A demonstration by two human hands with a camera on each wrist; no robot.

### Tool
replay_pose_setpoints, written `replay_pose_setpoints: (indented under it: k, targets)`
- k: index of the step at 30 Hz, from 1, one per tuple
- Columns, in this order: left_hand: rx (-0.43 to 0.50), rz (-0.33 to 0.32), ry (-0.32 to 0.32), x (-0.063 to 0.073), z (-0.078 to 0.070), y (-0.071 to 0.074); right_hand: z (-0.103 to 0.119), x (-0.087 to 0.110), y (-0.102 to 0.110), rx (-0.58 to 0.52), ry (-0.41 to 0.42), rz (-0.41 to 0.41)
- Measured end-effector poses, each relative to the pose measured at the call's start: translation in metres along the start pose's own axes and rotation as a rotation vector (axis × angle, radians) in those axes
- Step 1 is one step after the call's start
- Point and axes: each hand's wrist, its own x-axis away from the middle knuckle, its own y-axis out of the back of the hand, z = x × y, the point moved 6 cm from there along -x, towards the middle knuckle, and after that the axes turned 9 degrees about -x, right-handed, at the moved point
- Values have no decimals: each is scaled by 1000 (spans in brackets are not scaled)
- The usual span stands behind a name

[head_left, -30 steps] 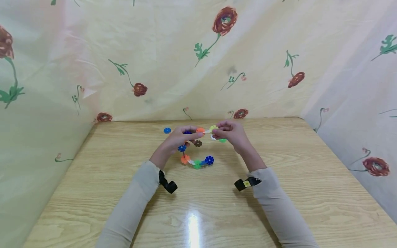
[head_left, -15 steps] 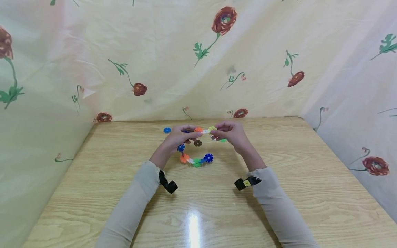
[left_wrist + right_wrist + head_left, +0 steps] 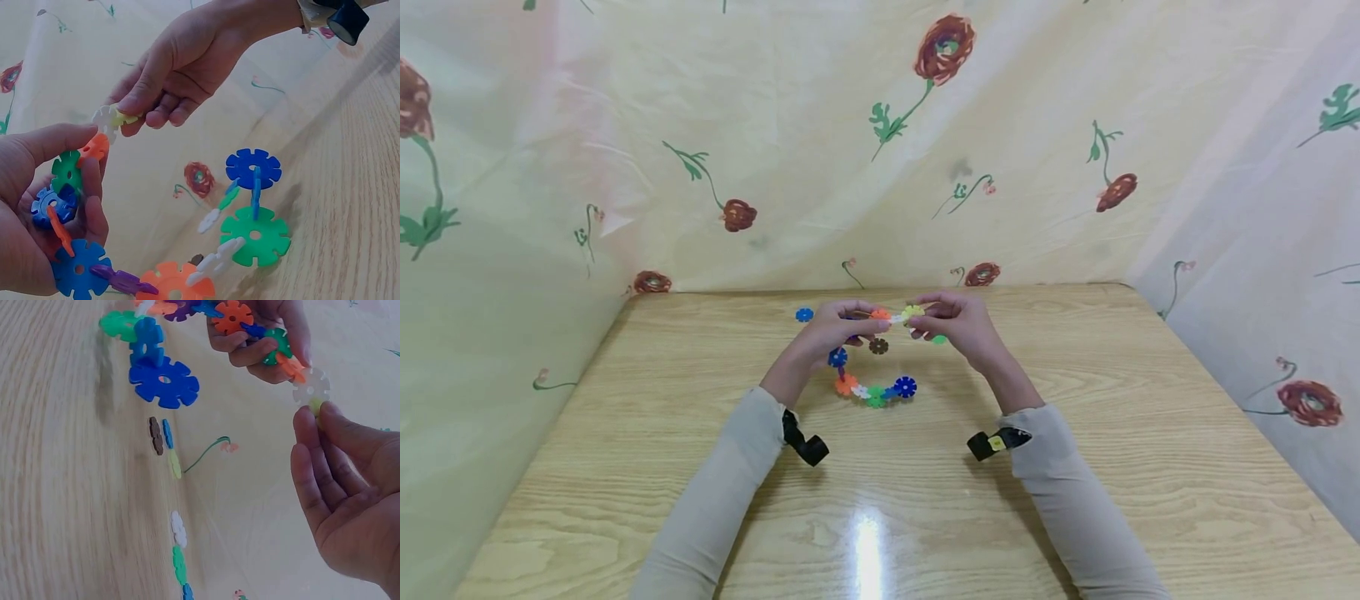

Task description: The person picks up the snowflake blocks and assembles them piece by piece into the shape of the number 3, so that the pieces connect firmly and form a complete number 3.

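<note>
Our right hand (image 3: 964,330) pinches the yellow disc (image 3: 913,311) at the right edge of the white disc (image 3: 311,382); opposite, our left hand (image 3: 829,332) pinches the chain (image 3: 876,397) by an orange disc (image 3: 94,147).

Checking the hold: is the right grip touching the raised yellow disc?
Touching: the right wrist view shows the right grip pinching the yellow disc with thumb and finger.

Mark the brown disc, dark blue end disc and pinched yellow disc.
Brown disc (image 3: 878,346), head view, on its middle.
Dark blue end disc (image 3: 164,389), right wrist view, below its hole.
Pinched yellow disc (image 3: 912,311), head view, its uncovered face.
</note>
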Motion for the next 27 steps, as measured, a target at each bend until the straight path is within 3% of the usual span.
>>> replay_pose_setpoints:
  k: [4, 11, 20, 24, 27]
  targets:
    - [-11, 17, -1, 0, -1, 2, 4, 0, -4, 76, 61, 42]
    - [-78, 59, -35, 2, -3, 4, 4, 2, -11, 106, 64, 119]
    - [-144, 91, -102, 1, -7, 5, 8, 5, -14, 112, 70, 46]
    - [-164, 44, -141, 3, -9, 10, 4, 7, -13, 122, 110, -9]
    - [-167, -53, -198, 6, -14, 16, -2, 10, -10, 132, 128, -47]
